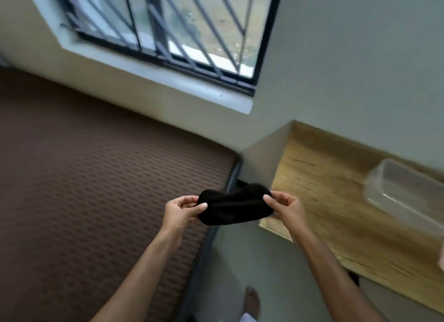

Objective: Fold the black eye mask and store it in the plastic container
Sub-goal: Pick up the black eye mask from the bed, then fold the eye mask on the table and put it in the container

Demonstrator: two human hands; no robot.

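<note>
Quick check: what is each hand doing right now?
Left hand: closed, pinching the left end of the soft black fabric eye mask.
Right hand: closed, pinching the mask's right end.

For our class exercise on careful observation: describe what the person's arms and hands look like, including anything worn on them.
Both forearms are bare right down to the bottom edge of the view, with no sleeves in sight. The left hand and the right hand wear no gloves, and no rings, watch or bracelets show on either. The fingernails look short and plain, though the picture is slightly blurred.

Left hand (179, 212) and right hand (286, 207) pinch eye mask (234, 205).
</note>
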